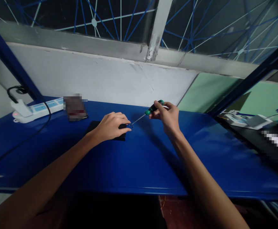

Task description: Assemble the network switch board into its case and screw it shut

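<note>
A screwdriver (pixel 150 108) with a green and black handle is held in my right hand (pixel 168 118), its thin shaft slanting down to the left. The tip reaches a tiny dark piece (pixel 132 127) just off the fingertips of my left hand (pixel 113 125). That left hand lies over a flat black object (pixel 94 125), thumb and forefinger bent toward the screwdriver tip with a small gap between them. Whether those fingers grip the tiny piece is too small to tell. The palm hides much of the black object.
On the blue table (pixel 119 168), a white power strip (pixel 40 108) with a black cable lies at the back left, beside a blurred dark packet (pixel 74 108). White devices (pixel 246 121) sit on a black surface at the right. Blue frame posts rise on both sides.
</note>
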Available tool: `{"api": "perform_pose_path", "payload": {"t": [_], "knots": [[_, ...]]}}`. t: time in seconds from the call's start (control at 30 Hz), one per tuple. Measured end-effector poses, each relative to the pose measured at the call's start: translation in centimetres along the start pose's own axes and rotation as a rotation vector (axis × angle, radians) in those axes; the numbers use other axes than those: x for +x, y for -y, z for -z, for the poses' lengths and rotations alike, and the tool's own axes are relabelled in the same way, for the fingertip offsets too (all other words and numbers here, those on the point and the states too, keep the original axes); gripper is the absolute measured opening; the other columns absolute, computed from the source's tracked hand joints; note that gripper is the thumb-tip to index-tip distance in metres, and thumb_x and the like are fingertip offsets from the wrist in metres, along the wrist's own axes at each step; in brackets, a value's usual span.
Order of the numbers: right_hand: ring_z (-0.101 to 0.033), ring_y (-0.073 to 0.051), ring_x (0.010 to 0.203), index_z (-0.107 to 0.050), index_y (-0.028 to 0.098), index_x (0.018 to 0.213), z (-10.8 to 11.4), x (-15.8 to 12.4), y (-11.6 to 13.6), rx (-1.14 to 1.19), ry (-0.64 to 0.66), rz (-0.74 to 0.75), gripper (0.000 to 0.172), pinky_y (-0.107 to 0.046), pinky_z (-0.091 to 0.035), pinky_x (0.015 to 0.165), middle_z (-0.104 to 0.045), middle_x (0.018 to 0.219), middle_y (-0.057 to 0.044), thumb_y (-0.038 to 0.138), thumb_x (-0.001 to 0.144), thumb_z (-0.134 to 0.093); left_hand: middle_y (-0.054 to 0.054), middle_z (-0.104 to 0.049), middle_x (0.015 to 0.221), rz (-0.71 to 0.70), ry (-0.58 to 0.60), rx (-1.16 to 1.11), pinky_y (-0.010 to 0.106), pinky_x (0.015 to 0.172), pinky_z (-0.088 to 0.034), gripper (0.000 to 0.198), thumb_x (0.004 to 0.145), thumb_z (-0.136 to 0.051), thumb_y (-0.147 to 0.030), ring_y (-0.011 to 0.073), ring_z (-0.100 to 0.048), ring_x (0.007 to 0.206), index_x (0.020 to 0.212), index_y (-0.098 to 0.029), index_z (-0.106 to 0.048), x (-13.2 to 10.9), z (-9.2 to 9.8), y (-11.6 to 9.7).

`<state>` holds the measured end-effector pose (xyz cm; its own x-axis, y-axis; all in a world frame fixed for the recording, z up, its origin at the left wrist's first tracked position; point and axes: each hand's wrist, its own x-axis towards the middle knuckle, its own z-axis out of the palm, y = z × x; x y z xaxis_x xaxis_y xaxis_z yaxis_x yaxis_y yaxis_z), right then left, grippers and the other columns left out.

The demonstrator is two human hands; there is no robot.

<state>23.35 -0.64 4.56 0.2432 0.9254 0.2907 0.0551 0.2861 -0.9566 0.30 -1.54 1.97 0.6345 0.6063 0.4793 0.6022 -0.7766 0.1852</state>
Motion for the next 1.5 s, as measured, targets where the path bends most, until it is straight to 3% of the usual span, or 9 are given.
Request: {"api": "perform_pose_path", "payload": {"t": [0.4, 0.73, 1.1, 1.2, 1.3, 1.37, 1.5], "knots": [[-0.07, -0.021, 0.057, -0.049, 0.02, 0.082, -0.3, -0.6, 0.7, -0.017, 0.009, 0.012, 0.032, -0.038, -0.062, 0.059, -0.065, 0.06, -0.003, 0.044, 0.077, -0.07, 0.005, -0.075, 0.091, -0.021, 0.005, 0.006, 0.034, 0.075, -0.048, 0.025, 0.094, -0.053, -0.03, 0.0208, -0.067, 0.088, 0.09, -0.02, -0.075, 0.1, -0.4, 0.1], [-0.067, -0.017, 0.051, -0.047, 0.021, 0.087, -0.6, -1.1, 1.0, -0.07, -0.022, 0.143, 0.032, -0.034, -0.06, 0.058, -0.062, 0.062, 0.0, 0.048, 0.082, -0.064, 0.004, -0.076, 0.085, 0.024, -0.125, -0.077, 0.032, 0.07, -0.05, 0.027, 0.093, -0.056, -0.036, 0.0187, -0.069, 0.077, 0.086, -0.021, -0.077, 0.1, -0.5, 0.2], [-0.069, -0.018, 0.055, -0.05, 0.022, 0.09, -0.9, -1.8, 1.7, -0.021, 0.018, 0.249, 0.029, -0.031, -0.059, 0.055, -0.063, 0.066, 0.0, 0.046, 0.082, -0.065, 0.006, -0.076, 0.09, 0.063, -0.116, -0.125, 0.033, 0.074, -0.052, 0.027, 0.092, -0.057, -0.036, 0.0194, -0.069, 0.079, 0.088, -0.02, -0.077, 0.1, -0.3, 0.5], [-0.068, -0.018, 0.053, -0.05, 0.022, 0.089, -1.0, -1.7, 1.7, -0.011, 0.003, 0.24, 0.027, -0.032, -0.059, 0.055, -0.062, 0.065, 0.001, 0.044, 0.082, -0.065, 0.008, -0.074, 0.1, 0.076, -0.114, -0.088, 0.035, 0.08, -0.05, 0.03, 0.089, -0.062, -0.044, 0.0216, -0.068, 0.088, 0.101, -0.019, -0.075, 0.1, 0.1, 0.2], [-0.069, -0.018, 0.055, -0.05, 0.022, 0.089, -0.9, -1.6, 1.7, -0.052, -0.024, 0.214, 0.027, -0.032, -0.059, 0.057, -0.062, 0.065, 0.001, 0.045, 0.083, -0.063, 0.011, -0.066, 0.12, 0.122, -0.043, -0.026, 0.04, 0.088, -0.045, 0.064, 0.079, -0.067, -0.059, 0.0268, -0.063, 0.102, 0.13, -0.021, -0.061, 0.0, 0.9, 0.3], [-0.069, -0.017, 0.054, -0.049, 0.022, 0.089, -0.7, -1.4, 1.7, -0.066, -0.05, 0.205, 0.027, -0.032, -0.059, 0.058, -0.062, 0.063, 0.001, 0.045, 0.083, -0.061, 0.011, -0.063, 0.123, 0.158, 0.084, -0.051, 0.041, 0.088, -0.044, 0.084, 0.073, -0.069, -0.067, 0.0276, -0.061, 0.104, 0.142, -0.025, -0.047, -0.1, 1.4, 0.7], [-0.067, -0.017, 0.051, -0.048, 0.022, 0.086, -0.2, -0.9, 1.9, -0.034, -0.117, 0.209, 0.026, -0.032, -0.059, 0.055, -0.061, 0.059, 0.002, 0.043, 0.081, -0.063, 0.008, -0.062, 0.122, 0.142, 0.336, -0.12, 0.038, 0.087, -0.044, 0.098, 0.066, -0.072, -0.07, 0.0292, -0.057, 0.109, 0.149, -0.033, -0.033, -0.3, 2.0, 1.3]]}}
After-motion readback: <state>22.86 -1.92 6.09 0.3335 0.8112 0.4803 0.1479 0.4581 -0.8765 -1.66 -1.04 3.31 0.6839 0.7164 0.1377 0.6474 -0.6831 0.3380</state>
